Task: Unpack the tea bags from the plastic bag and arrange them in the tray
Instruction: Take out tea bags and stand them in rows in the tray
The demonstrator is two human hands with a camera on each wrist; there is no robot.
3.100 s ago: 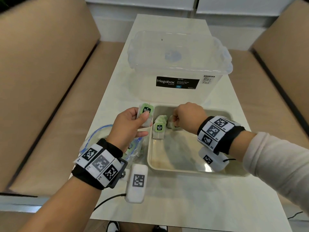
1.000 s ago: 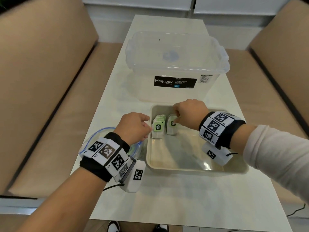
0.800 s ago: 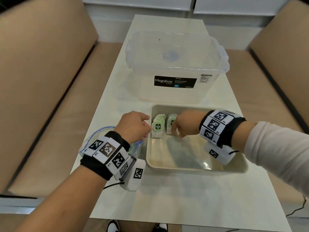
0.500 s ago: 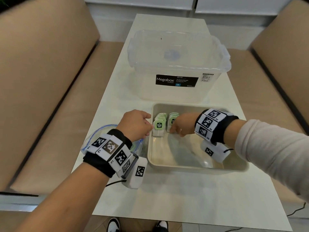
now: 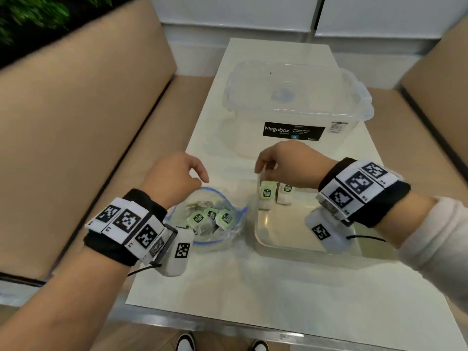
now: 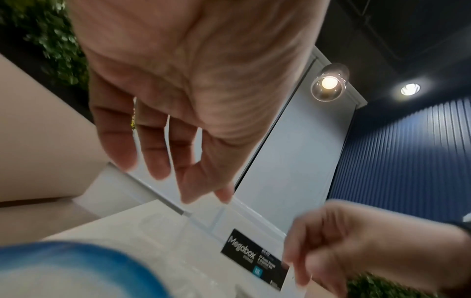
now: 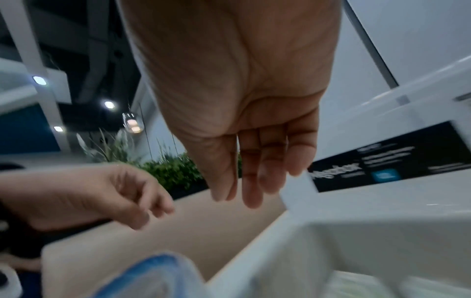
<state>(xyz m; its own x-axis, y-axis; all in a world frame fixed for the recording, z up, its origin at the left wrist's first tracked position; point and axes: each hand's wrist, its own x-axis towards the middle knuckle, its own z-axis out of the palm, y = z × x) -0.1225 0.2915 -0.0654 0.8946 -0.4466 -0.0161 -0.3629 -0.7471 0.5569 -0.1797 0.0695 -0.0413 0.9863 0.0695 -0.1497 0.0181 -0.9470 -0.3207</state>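
Observation:
Several green-labelled tea bags stand in rows at the far left corner of the cream tray. My right hand hovers right over them, fingers pointing down at their tops; in the right wrist view the right hand shows straight fingers with nothing between them. The clear plastic bag with a blue zip rim lies open left of the tray, and several tea bags lie inside. My left hand hangs above the bag's far edge, loosely curled and empty, as the left hand also shows.
A clear lidded Megabox storage box stands just behind the tray. The white table is narrow, with tan bench seats along both sides. Its front edge is close to my body.
My left hand has pulled away from the tray's left corner and now hangs over the open bag. My right hand has risen from the tray floor to above the standing tea bags.

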